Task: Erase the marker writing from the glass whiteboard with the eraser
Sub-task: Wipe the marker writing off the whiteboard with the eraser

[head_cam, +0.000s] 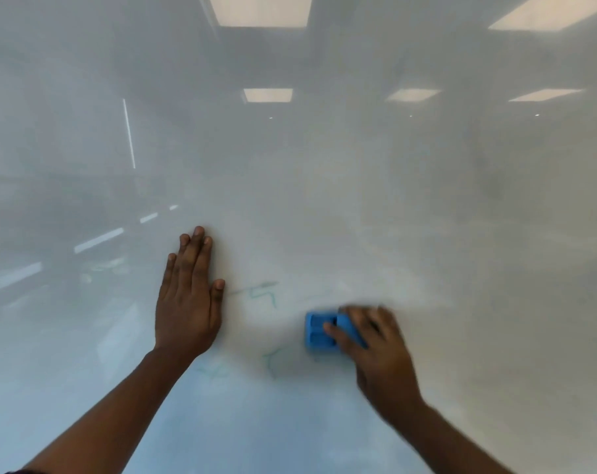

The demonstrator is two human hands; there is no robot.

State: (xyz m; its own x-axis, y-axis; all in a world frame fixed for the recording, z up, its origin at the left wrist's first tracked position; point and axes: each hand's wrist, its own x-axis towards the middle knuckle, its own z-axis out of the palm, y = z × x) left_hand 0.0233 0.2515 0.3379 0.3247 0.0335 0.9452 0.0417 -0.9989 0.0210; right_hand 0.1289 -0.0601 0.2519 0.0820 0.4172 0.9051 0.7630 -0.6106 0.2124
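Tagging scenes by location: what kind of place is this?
Probably an office or meeting room. A glass whiteboard fills the view, with faint teal marker writing on it. It reflects rectangular ceiling light panels. The right hand holds a blue eraser; the left hand rests flat on the glass.

Two bare forearms enter from the lower edge of the frame, one from the lower left, one from the lower right. Neither wrist carries a watch, band or bracelet, and no rings show on the fingers. The left hand is sharp enough to show short, trimmed nails. The right hand is smeared by motion blur, so its nails cannot be made out. At the very bottom left corner a thin sliver of dark reddish fabric shows, possibly a sleeve edge.
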